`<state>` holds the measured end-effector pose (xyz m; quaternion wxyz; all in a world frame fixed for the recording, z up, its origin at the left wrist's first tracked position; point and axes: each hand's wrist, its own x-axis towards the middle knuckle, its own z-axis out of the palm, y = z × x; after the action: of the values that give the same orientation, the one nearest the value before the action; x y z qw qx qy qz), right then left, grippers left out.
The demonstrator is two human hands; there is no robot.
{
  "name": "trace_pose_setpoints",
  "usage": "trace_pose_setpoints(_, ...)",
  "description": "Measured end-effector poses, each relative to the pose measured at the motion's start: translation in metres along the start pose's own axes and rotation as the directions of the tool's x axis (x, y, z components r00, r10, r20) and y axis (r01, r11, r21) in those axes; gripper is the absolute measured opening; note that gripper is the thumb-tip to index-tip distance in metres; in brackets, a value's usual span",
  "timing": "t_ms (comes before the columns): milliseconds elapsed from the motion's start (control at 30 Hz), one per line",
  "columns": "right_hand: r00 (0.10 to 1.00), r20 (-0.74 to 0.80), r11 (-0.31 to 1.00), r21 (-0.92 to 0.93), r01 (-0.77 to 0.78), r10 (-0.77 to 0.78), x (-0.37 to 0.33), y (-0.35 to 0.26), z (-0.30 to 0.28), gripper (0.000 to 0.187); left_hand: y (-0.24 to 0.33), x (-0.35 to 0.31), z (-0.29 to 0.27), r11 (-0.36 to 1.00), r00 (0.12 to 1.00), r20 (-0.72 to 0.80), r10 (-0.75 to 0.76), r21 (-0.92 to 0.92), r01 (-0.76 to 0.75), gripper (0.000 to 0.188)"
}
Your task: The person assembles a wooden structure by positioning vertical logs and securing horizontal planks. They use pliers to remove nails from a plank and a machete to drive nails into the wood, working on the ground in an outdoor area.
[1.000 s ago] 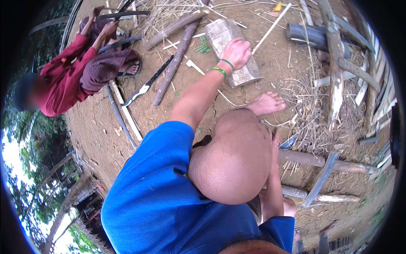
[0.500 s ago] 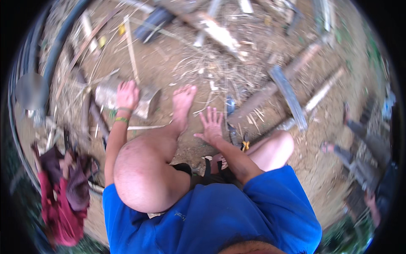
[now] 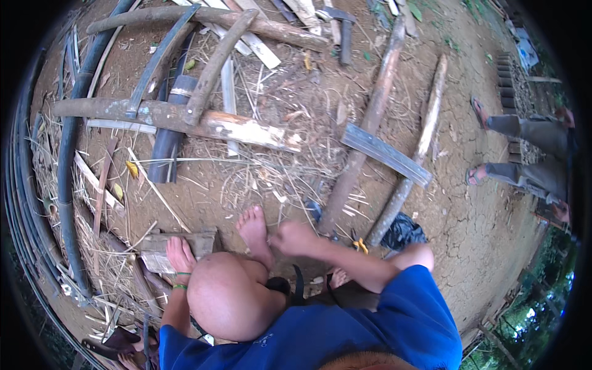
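My left hand [image 3: 179, 254] lies with its fingers stretched out on a squared wooden block [image 3: 156, 249], holding nothing. My right hand [image 3: 293, 239] is just right of my bare foot [image 3: 253, 230], with its fingers curled in. It is slightly blurred, and what it holds, if anything, is hidden. Beyond and to the right of it, a long round pole [image 3: 365, 135] lies on the ground. A yellow-handled tool [image 3: 360, 244], perhaps pliers, rests near my right forearm, beside a black plastic bag [image 3: 402, 232].
A grey flat slat [image 3: 387, 154] crosses the pole and a thinner branch [image 3: 428, 129]. Ahead on the left, a thick, partly stripped log [image 3: 240, 128] overlaps a dark bamboo piece [image 3: 166, 148]. Long bamboo stems [image 3: 66, 166] line the left. A person [image 3: 530, 148] stands at right.
My view has shifted, showing more ground ahead. My right hand has gone from spread fingers to curled ones and moved nearer my foot. My left hand stays on the block.
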<state>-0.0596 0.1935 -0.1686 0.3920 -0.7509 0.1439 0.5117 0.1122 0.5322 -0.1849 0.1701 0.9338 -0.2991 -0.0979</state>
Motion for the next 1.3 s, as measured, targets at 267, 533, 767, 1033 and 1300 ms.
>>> trace_pose_setpoints(267,-0.009,-0.995,0.977,0.101,-0.186,0.101,0.073,0.108,-0.379,0.052,-0.009,0.006,-0.002,1.000,0.998,0.052,0.017,-0.010,-0.016,0.014)
trace_pose_setpoints(533,0.237,-0.933,0.870,0.132,-0.474,0.271,0.128,0.152,-0.448,0.044,-0.014,0.001,-0.002,0.998,0.994,0.108,0.014,-0.068,-0.007,0.012)
trace_pose_setpoints(767,0.302,-0.869,0.786,0.144,-0.601,0.391,0.059,0.189,-0.484,0.026,-0.013,0.003,-0.003,0.998,0.990,0.138,0.023,-0.056,-0.016,0.010)
trace_pose_setpoints(1033,0.422,-0.832,0.752,0.526,0.397,0.359,-0.044,0.162,-0.355,0.040,-0.013,-0.003,-0.003,0.997,0.994,0.110,0.000,-0.075,0.008,0.010)
trace_pose_setpoints(1300,0.408,-0.882,0.676,0.451,0.583,0.237,-0.199,0.095,-0.206,0.048,0.089,0.088,0.028,0.835,0.955,-0.190,0.229,-0.465,-0.293,0.006)
